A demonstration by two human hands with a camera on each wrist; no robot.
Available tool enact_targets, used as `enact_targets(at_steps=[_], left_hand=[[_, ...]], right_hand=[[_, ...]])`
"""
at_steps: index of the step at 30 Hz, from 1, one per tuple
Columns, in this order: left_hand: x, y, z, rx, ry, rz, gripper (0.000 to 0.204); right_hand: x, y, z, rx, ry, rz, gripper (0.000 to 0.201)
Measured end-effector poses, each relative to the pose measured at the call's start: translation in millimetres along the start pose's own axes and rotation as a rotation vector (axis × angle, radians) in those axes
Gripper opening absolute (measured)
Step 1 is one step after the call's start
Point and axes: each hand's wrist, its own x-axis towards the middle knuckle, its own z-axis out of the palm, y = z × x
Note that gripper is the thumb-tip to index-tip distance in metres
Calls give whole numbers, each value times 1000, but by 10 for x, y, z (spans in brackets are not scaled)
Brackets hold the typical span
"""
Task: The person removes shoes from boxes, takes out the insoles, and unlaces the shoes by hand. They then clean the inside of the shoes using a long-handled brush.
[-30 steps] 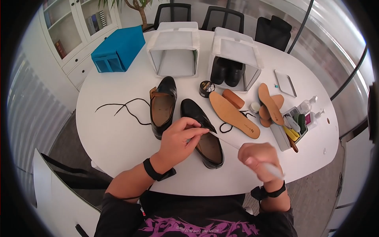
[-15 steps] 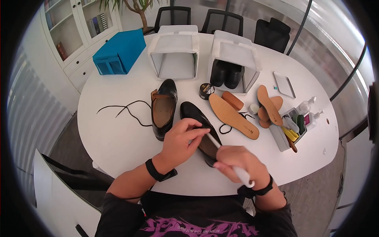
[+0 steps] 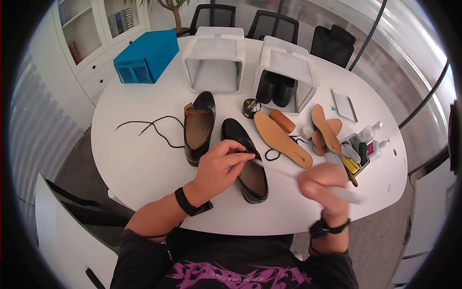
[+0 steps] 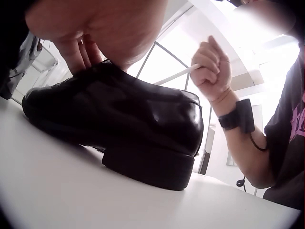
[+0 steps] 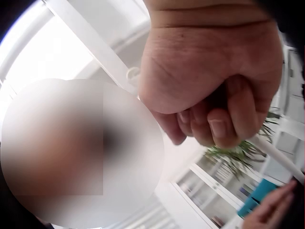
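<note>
A black leather shoe (image 3: 235,130) stands on the table with its toe pointing away. My left hand (image 3: 216,168) pinches it at the front of the opening; in the left wrist view the fingers reach over its top edge (image 4: 97,71). My right hand (image 3: 323,185), closed in a fist, grips a slim white long-handled tool (image 4: 176,76), blurred in the head view. Its far end lies by the left fingertips, over the shoe's opening. Left of this shoe stands its laceless partner (image 3: 207,102), with black shoelaces (image 3: 156,124) beside it.
Beyond the shoes lie tan insoles (image 3: 281,139), a brown block (image 3: 282,120) and a black tin (image 3: 251,108). A caddy (image 3: 365,166) with brushes stands at right. Behind are two white boxes (image 3: 214,48), one holding black shoes (image 3: 276,89), and a blue box (image 3: 147,55).
My right hand moved left with the white tool, close to the shoe, then swung back out to the right. The left hand stayed at the shoe's opening. The head view shifted slightly.
</note>
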Motion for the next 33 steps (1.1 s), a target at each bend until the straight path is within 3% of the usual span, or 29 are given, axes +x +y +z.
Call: enact_targets(at_steps=[1, 2, 6, 8, 9, 11, 13, 15, 16, 17, 21, 27, 29, 31, 33], left_hand=[[2, 5, -4, -7, -4, -2, 36], [8, 9, -11, -5, -4, 0, 36], [22, -7, -8, 39, 3, 14, 37], [18, -26, -29, 40, -17, 11, 37], [16, -29, -32, 16, -17, -2, 37], [8, -44, -26, -10, -15, -15, 37], [6, -62, -14, 4, -10, 2, 37], [9, -39, -26, 9, -20, -6, 36], [10, -29, -35, 14, -33, -15, 36], [11, -25, -32, 19, -35, -12, 36], [3, 65, -53, 59, -54, 32, 37], [25, 1, -170, -22, -45, 111, 33], [93, -20, -303, 67, 108, 251, 29], [136, 19, -483, 105, 167, 250, 27], [153, -7, -642, 200, 244, 80, 23]], right_hand=[[82, 161, 107, -115, -61, 64, 40], [131, 450, 240, -103, -113, -123, 34], [45, 132, 424, -307, -197, -131, 44], [-124, -217, 249, -162, -198, -109, 57], [-251, -257, 159, 43, -216, -205, 63], [-248, -427, -162, 180, -548, -331, 68], [-230, -436, -233, 244, -575, -314, 67], [-391, -261, 193, 154, 17, -217, 61], [-236, -263, 123, -172, -76, -130, 45], [-161, -115, 166, -282, -84, -45, 44], [-133, 440, 91, -178, 32, -122, 47], [-125, 682, -106, -100, 229, -105, 58], [-83, 797, -146, -74, 260, -135, 60], [-36, 885, -194, 37, 336, -135, 59], [13, 959, -262, 22, 351, -163, 59]])
